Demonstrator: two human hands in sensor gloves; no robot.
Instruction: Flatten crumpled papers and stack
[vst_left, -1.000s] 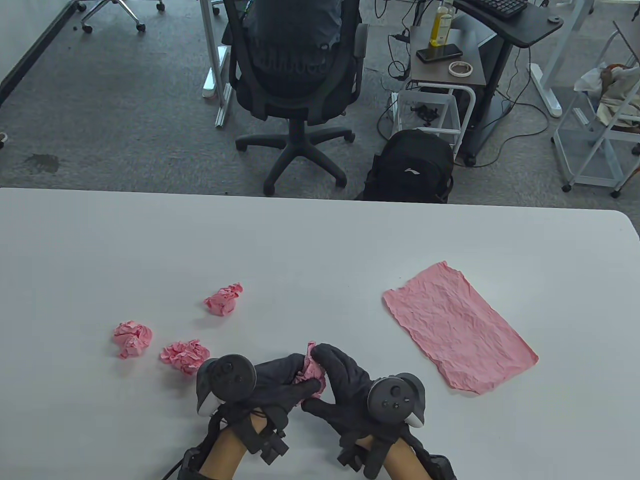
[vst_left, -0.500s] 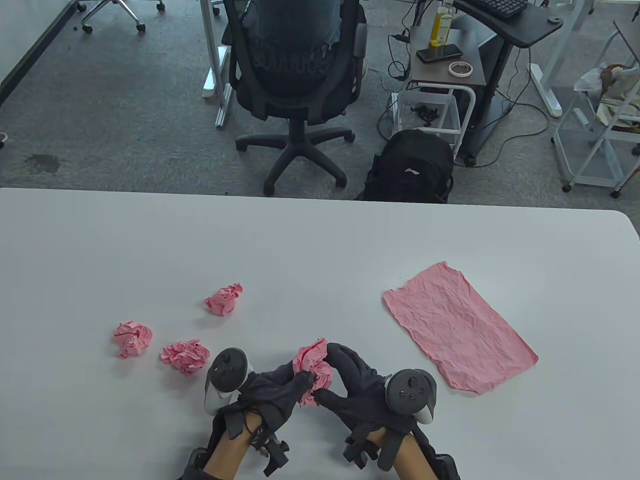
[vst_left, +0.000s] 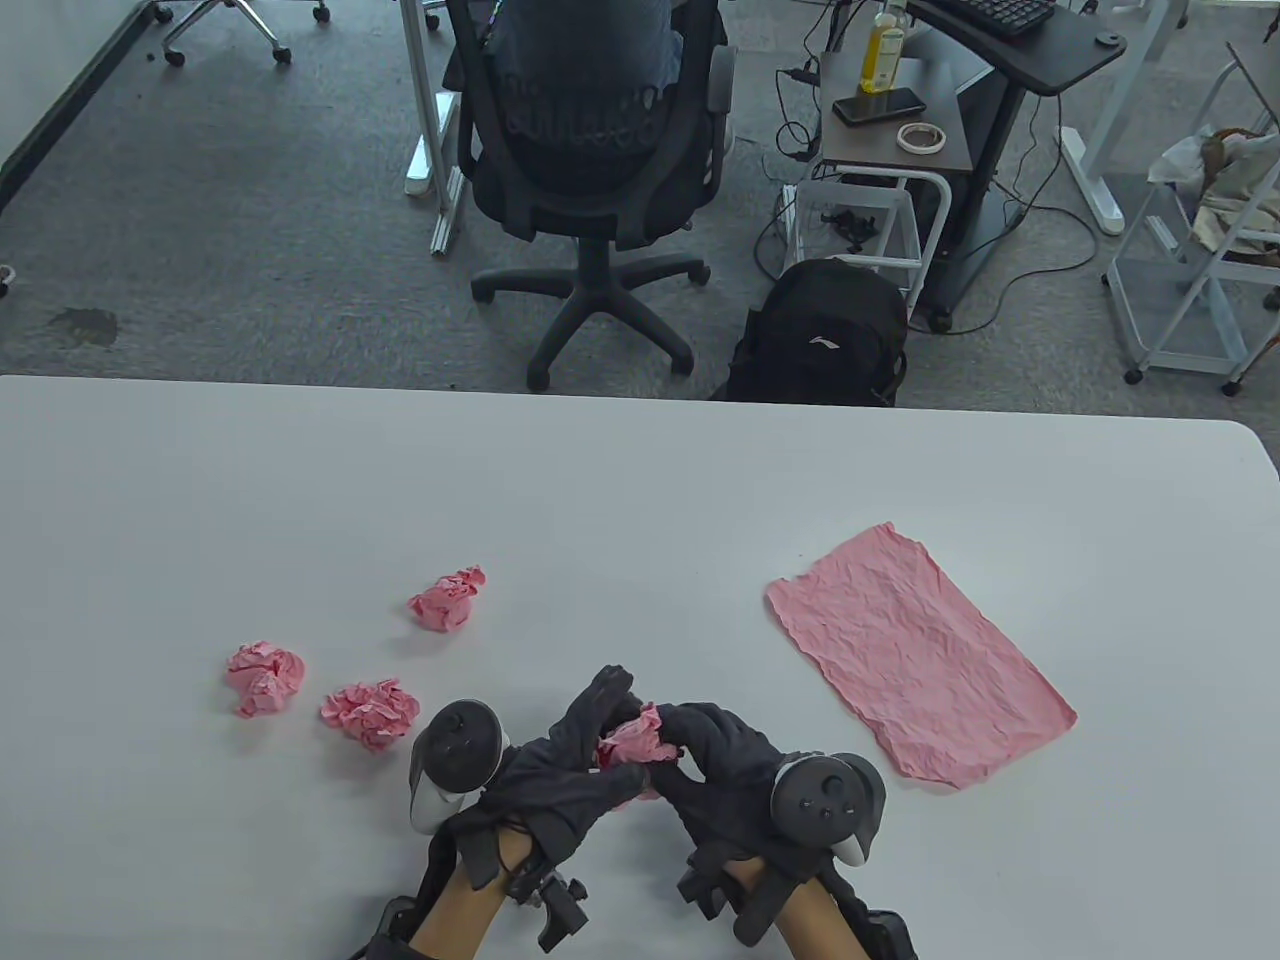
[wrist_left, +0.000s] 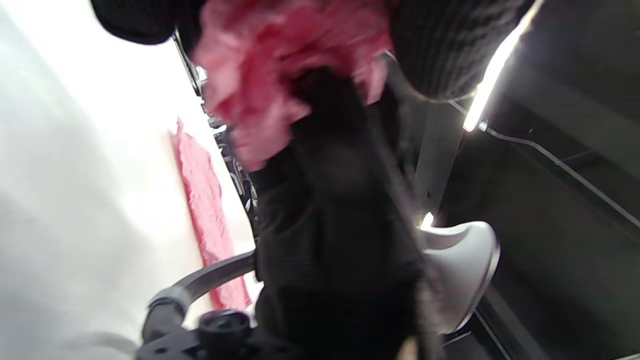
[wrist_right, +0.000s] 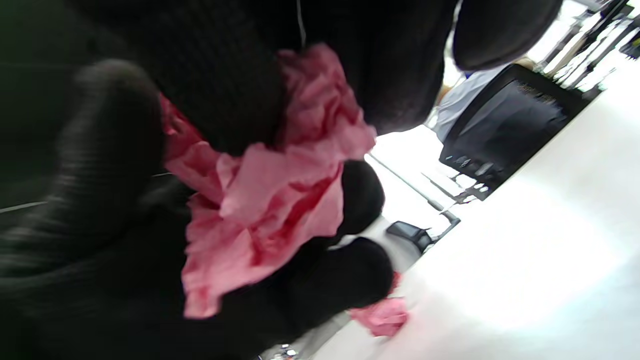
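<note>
Fingers (vst_left: 610, 690) of the left hand (vst_left: 560, 780) and the right hand (vst_left: 720, 765) are curled around one crumpled pink wad (vst_left: 635, 742), pinching it from opposite sides just above the near edge of the tabletop (vst_left: 640, 480). In the wrist views the paper bulges out between dark gloved fingertips, partly loosened but far from flat, with no clear long axis yet. Both hands are equally near it, since it sits between them.

What the coming move turns on, as I judge it, is the direction to the flattened sheet (vst_left: 915, 655): it lies to the right and slightly farther from the person, its long axis running diagonally from far-left to near-right. The right hand is the nearer one, so once the wad is pulled open and smoothed, carrying it over would most naturally fall to that hand, with the paper turned to match the diagonal.

Three more crumpled balls wait to the left: one (vst_left: 447, 598) farther out, and two (vst_left: 265, 678) (vst_left: 370, 712) close to the left hand.
</note>
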